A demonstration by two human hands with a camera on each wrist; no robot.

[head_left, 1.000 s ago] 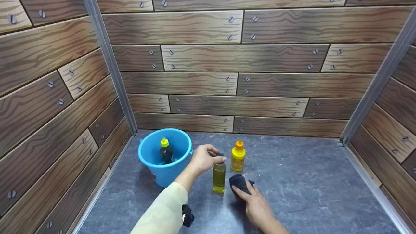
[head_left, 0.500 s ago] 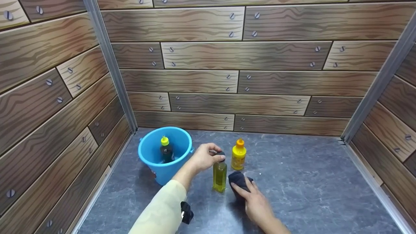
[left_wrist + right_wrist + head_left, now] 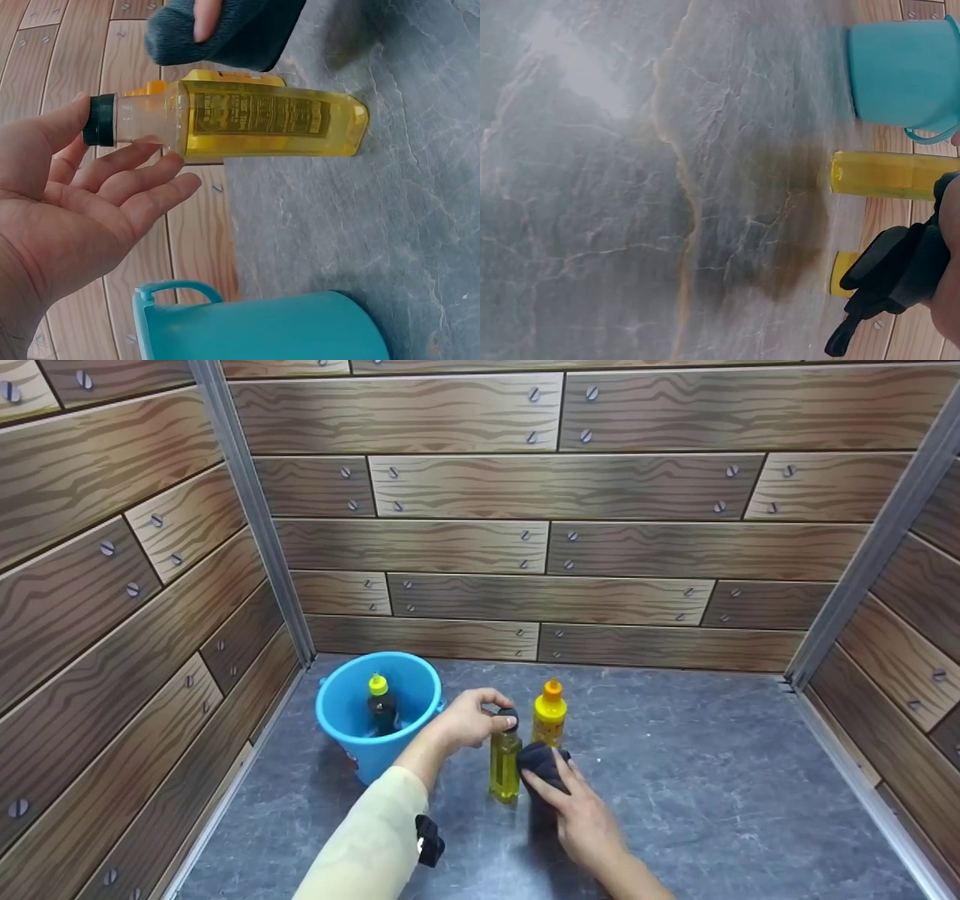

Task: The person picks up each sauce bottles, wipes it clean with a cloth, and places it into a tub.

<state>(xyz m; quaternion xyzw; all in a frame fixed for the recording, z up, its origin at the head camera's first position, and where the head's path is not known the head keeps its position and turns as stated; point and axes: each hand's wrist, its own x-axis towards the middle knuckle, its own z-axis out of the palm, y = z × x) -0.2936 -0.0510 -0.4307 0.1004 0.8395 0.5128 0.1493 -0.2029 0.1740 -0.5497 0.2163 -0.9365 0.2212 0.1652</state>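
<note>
A clear bottle of yellow liquid with a dark cap stands on the grey floor. My left hand pinches its cap and neck, thumb on the cap and fingers under the neck. In my right hand is a dark cloth, held against the bottle's right side; the same cloth shows in the left wrist view beside the bottle. In the right wrist view the cloth hangs from the hand, close to the bottle.
A blue bucket stands to the left with a dark bottle with a yellow-green cap inside it. An opaque yellow bottle with an orange cap stands just behind the cloth. Wood-pattern walls close in the back and both sides.
My right hand has brought the cloth forward and left from the floor up against the clear bottle. The left hand has stayed on the cap.
</note>
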